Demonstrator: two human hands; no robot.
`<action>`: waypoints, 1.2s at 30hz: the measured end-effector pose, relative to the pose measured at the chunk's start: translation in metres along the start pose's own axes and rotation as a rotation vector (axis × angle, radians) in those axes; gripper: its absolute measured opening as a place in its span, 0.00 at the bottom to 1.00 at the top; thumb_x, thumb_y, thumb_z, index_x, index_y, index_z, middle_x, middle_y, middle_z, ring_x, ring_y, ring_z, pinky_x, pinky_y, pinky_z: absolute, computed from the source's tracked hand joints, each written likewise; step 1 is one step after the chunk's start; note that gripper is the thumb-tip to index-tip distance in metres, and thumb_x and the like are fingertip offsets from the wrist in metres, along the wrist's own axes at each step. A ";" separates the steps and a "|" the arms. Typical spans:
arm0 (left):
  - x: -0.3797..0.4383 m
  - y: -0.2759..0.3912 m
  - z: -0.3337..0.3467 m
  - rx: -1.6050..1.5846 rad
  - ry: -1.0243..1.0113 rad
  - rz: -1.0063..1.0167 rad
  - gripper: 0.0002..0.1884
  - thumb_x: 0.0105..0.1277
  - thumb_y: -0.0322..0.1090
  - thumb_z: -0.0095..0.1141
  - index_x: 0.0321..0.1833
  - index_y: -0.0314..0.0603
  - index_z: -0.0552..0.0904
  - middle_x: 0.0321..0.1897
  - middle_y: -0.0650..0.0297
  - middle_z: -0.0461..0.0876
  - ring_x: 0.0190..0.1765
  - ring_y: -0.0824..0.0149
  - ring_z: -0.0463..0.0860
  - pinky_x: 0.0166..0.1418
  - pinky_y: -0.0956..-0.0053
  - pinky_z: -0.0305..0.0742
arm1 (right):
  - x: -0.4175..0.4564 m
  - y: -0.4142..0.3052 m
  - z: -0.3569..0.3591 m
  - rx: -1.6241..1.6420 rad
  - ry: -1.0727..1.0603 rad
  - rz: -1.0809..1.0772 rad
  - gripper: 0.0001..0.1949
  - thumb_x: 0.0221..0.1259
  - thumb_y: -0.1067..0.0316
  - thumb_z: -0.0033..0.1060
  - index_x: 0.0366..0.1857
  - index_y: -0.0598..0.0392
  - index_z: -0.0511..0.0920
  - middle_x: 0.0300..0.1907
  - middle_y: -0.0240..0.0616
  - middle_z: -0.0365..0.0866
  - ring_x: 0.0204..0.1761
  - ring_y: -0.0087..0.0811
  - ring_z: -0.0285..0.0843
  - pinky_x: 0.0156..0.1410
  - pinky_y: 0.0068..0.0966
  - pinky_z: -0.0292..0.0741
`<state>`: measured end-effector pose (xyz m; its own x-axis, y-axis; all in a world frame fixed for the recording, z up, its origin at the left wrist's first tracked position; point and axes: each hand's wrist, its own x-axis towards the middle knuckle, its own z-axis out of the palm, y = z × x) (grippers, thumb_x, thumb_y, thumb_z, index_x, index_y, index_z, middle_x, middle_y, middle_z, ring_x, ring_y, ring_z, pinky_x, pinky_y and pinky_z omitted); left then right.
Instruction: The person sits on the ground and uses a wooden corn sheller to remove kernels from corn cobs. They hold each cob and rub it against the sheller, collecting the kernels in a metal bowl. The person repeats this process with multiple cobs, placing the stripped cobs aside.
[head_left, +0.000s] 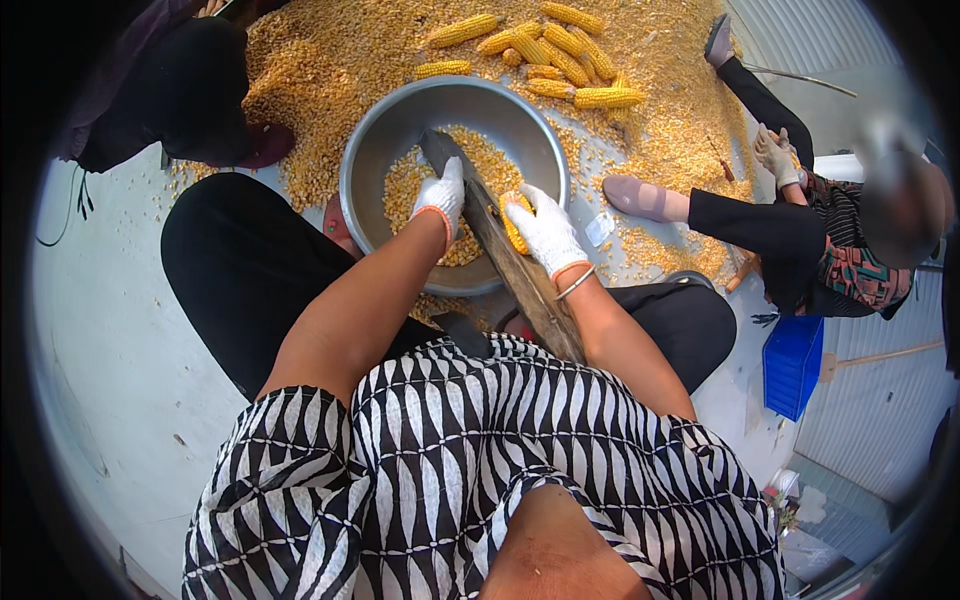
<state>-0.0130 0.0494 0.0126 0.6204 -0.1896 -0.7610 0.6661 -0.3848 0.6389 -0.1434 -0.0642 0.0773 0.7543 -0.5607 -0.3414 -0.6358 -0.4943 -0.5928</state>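
Observation:
A weathered wooden plank slants from inside a large metal basin across its near rim toward my lap. White-gloved, my left hand grips the plank's left edge, thumb along the top. My right hand, also in a white glove, is closed around a yellow corn cob against the plank's right side. Part of that cob is hidden by my fingers. Loose corn kernels cover much of the basin's bottom, under and around the plank.
Several corn cobs lie beyond the basin on a broad spread of kernels. One person is at the left; another person sits at the right wearing gloves. A blue plastic crate stands right of my knee.

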 end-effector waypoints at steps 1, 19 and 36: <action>-0.001 0.000 0.005 -0.114 -0.032 -0.053 0.38 0.67 0.64 0.50 0.66 0.35 0.69 0.51 0.51 0.80 0.50 0.55 0.82 0.46 0.47 0.81 | -0.002 0.000 0.004 0.052 0.041 0.000 0.30 0.64 0.49 0.55 0.65 0.58 0.71 0.65 0.56 0.72 0.66 0.51 0.71 0.71 0.37 0.66; 0.045 -0.025 0.015 -0.678 -0.163 -0.315 0.37 0.63 0.68 0.55 0.54 0.36 0.79 0.41 0.55 0.82 0.40 0.59 0.82 0.47 0.58 0.81 | -0.068 -0.017 -0.023 -0.216 -0.138 -0.006 0.22 0.70 0.54 0.52 0.63 0.51 0.75 0.51 0.53 0.78 0.54 0.50 0.78 0.61 0.38 0.74; 0.048 -0.030 0.022 -0.635 -0.124 -0.241 0.42 0.64 0.69 0.53 0.63 0.32 0.75 0.48 0.54 0.82 0.46 0.59 0.82 0.54 0.63 0.78 | -0.029 -0.024 0.001 -0.188 0.017 -0.058 0.17 0.68 0.59 0.55 0.58 0.45 0.80 0.51 0.50 0.78 0.53 0.49 0.79 0.60 0.38 0.75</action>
<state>-0.0125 0.0325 -0.0456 0.3978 -0.2813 -0.8733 0.9164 0.1674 0.3636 -0.1500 -0.0353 0.1009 0.7889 -0.5380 -0.2972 -0.6117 -0.6405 -0.4643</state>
